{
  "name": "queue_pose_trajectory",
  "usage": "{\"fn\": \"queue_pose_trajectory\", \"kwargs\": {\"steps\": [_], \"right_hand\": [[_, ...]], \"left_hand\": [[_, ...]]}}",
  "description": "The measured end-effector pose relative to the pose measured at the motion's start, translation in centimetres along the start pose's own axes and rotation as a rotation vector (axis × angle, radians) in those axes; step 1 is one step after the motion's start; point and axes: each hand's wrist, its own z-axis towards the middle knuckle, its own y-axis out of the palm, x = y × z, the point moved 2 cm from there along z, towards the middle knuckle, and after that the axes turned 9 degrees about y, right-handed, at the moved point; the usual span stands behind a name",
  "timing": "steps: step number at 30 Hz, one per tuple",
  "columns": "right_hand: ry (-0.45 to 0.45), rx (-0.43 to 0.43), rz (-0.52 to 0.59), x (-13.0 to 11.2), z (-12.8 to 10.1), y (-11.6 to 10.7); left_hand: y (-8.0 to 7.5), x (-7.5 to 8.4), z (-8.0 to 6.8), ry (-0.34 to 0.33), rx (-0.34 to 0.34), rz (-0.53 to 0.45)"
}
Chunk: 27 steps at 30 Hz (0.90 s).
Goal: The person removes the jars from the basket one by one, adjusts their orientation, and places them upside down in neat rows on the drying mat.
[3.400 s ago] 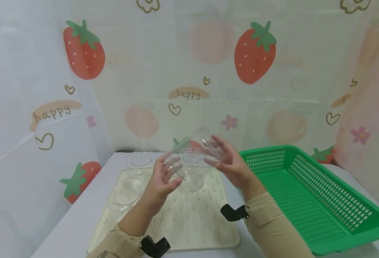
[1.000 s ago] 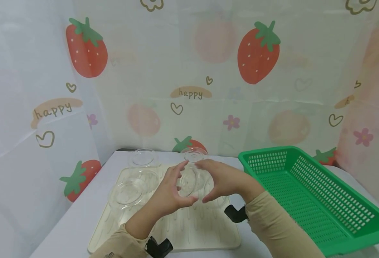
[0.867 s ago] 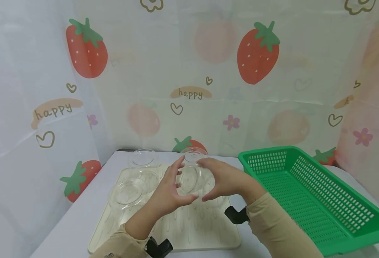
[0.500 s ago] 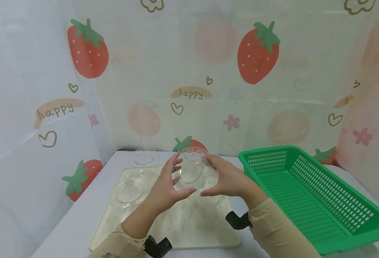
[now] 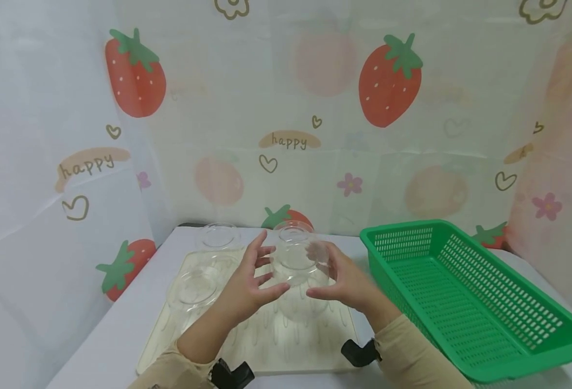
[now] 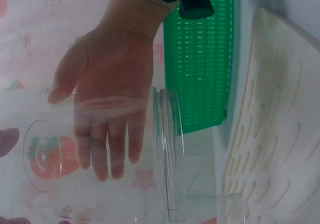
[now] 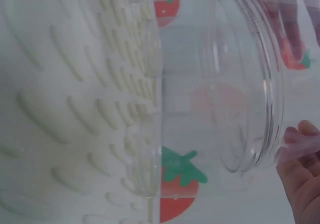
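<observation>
A clear plastic jar (image 5: pixel 299 266) is held between my two hands above the cream ridged mat (image 5: pixel 258 354). My left hand (image 5: pixel 244 283) holds its left side, fingers spread and thumb in front. On the other side, my right hand (image 5: pixel 346 282) has its fingers behind the wall and its thumb in front. In the left wrist view, the right hand (image 6: pixel 112 98) shows through the plastic with long fingers along the wall. The jar's ridged rim (image 6: pixel 167 154) faces the mat. The left hand (image 7: pixel 302 184) is at the edge of the right wrist view.
More clear jars stand at the left of the mat, such as a near jar (image 5: pixel 197 287) and a back jar (image 5: pixel 219 236); another jar (image 5: pixel 293 229) is behind the held one. A green mesh basket (image 5: pixel 504 286) fills the right side. A strawberry-print cloth (image 5: pixel 286 86) hangs behind.
The held jar was higher and tilted, its ridged end by the right hand. It has come down over the mat and turned more upright, rim downward; the hands shifted along with it.
</observation>
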Motion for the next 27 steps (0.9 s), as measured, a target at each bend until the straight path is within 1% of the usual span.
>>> {"fn": "queue_pose_trajectory", "kwargs": {"steps": [2,4,7,11,14,17,21,27], "right_hand": [[-0.012,0.004,0.035,0.5,-0.2,0.1],[-0.009,0.011,0.048,1.0,-0.5,0.1],[0.019,0.013,0.055,1.7,-0.7,0.3],[0.056,-0.016,0.062,2.4,-0.9,0.7],[0.084,-0.043,0.073,3.0,-1.0,1.0],[0.124,-0.056,0.072,3.5,-1.1,1.3],[0.153,-0.075,0.064,3.8,-1.1,1.8],[0.192,-0.108,0.063,4.1,-0.9,2.3]], "left_hand": [[0.0,0.0,-0.1,-0.019,-0.010,0.008],[0.0,0.0,-0.3,-0.038,-0.023,0.007],[-0.1,-0.1,-0.7,-0.064,-0.027,0.002],[-0.3,-0.3,-1.1,-0.091,-0.026,-0.004],[-0.5,-0.4,-1.2,-0.090,-0.036,-0.001],[-0.7,-0.4,-1.5,-0.090,-0.041,0.001],[-1.0,-0.4,-1.7,-0.094,-0.045,-0.001],[-1.0,-0.4,-1.7,-0.075,-0.061,-0.017]]}}
